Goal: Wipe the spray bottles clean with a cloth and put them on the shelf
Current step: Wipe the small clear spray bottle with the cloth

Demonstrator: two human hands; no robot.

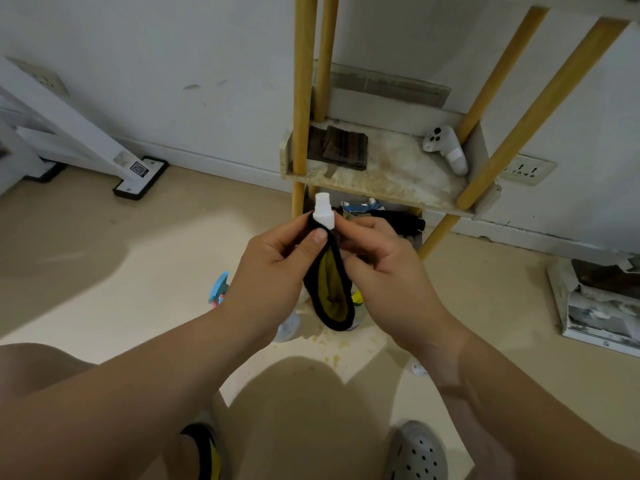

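A small spray bottle with a white nozzle top point(323, 211) is held upright in front of me, its body hidden inside a black cloth with a yellow inner side point(330, 285). My left hand point(277, 268) pinches the cloth around the bottle's neck, thumb on top. My right hand point(384, 265) grips the bottle and cloth from the right side. Behind them stands the shelf point(391, 174), a stained white board on yellow wooden legs. More bottles point(289, 327) lie on the floor below my hands, mostly hidden.
On the shelf board lie a folded dark cloth point(343, 148) and a white game controller point(446, 148). The lower shelf holds dark clutter point(398, 218). A white stand base point(140, 178) sits at the left wall, a worn box point(599, 306) on the floor at right.
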